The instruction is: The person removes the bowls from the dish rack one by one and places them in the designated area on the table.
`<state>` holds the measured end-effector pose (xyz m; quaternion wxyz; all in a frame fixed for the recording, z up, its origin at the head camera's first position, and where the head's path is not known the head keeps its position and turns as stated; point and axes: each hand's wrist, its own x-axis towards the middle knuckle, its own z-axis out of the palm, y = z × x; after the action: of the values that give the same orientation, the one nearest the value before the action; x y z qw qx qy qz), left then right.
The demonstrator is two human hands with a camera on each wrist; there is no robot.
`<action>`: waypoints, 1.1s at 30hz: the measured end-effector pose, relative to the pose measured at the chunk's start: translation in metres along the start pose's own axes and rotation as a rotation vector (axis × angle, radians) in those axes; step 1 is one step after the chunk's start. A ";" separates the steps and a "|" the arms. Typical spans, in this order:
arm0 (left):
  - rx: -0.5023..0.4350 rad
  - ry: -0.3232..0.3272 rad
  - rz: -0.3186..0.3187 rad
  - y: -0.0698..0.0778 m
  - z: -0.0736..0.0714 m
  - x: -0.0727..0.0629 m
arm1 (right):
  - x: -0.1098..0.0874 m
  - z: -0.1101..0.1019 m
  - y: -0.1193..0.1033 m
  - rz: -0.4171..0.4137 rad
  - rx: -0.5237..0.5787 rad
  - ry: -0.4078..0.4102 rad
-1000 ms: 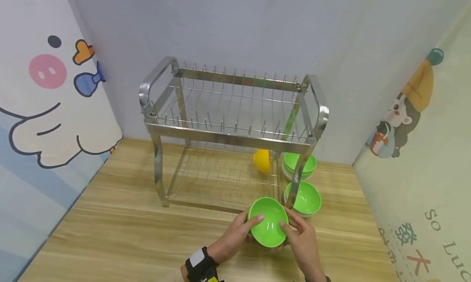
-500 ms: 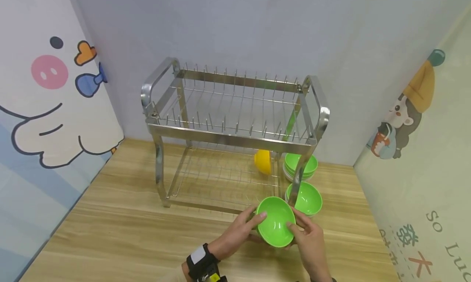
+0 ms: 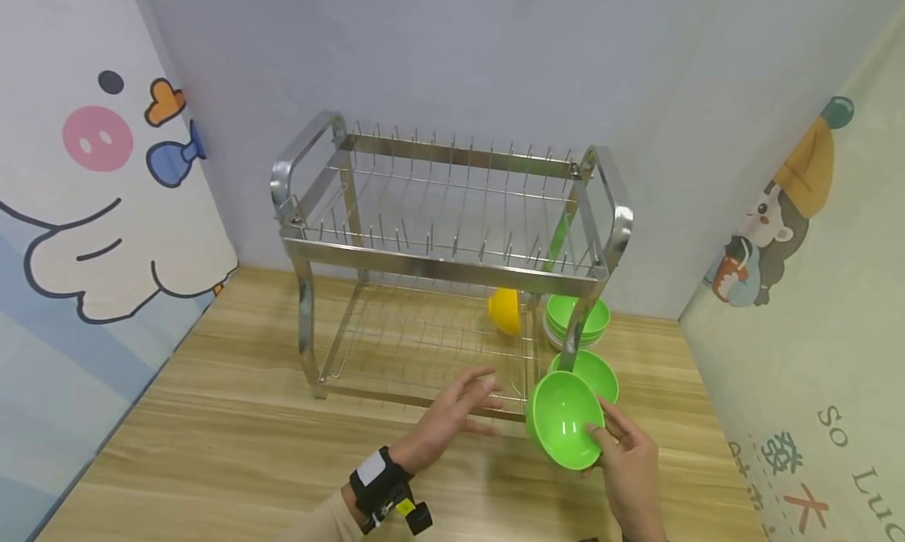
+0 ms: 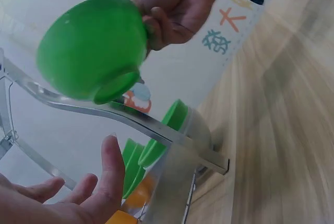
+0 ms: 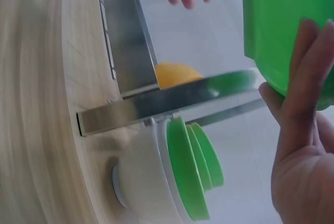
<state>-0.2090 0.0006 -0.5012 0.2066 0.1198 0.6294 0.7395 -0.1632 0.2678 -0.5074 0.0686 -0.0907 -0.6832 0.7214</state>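
A green bowl (image 3: pixel 566 418) is tilted in my right hand (image 3: pixel 625 459), thumb over its rim and fingers behind its outer wall. The left wrist view shows the bowl's foot and outer side (image 4: pixel 94 46). My left hand (image 3: pixel 448 416) is apart from the bowl, fingers spread, before the rack's lower front bar. Behind the held bowl stands another green bowl (image 3: pixel 597 375), partly hidden, nested in a white one (image 5: pixel 143 166) seen in the right wrist view. A yellow bowl (image 3: pixel 505 312) sits on its side at the right of the lower rack tier.
A two-tier metal dish rack (image 3: pixel 445 269) with wire prongs stands mid-table. Beyond its right legs is a second bowl stack (image 3: pixel 578 314), green over white. The wooden table (image 3: pixel 212 448) meets printed cloth walls at the sides.
The green bowl has moved right in my right hand. My left hand has let go of it and drawn away to the left, its fingers now spread.
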 end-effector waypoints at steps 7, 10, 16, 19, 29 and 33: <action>-0.008 0.043 0.029 0.013 -0.010 0.014 | 0.005 -0.013 -0.001 -0.021 0.031 0.030; 0.004 0.074 0.044 0.020 -0.016 0.021 | 0.006 -0.018 -0.003 -0.011 0.015 0.069; 0.041 0.180 0.109 0.034 -0.028 0.037 | 0.014 -0.027 -0.007 0.022 0.016 0.144; 0.059 0.237 0.144 0.039 -0.033 0.046 | 0.019 -0.030 -0.008 0.050 0.021 0.169; 0.209 0.320 0.154 0.051 -0.041 0.070 | 0.036 -0.037 -0.004 0.109 0.005 0.195; 0.234 0.320 0.125 0.056 -0.042 0.081 | 0.040 -0.038 -0.004 0.106 0.039 0.228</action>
<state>-0.3078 -0.0068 -0.4604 0.0424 0.0626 0.7271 0.6824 -0.1936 0.3138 -0.5066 0.1092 -0.2066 -0.6512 0.7220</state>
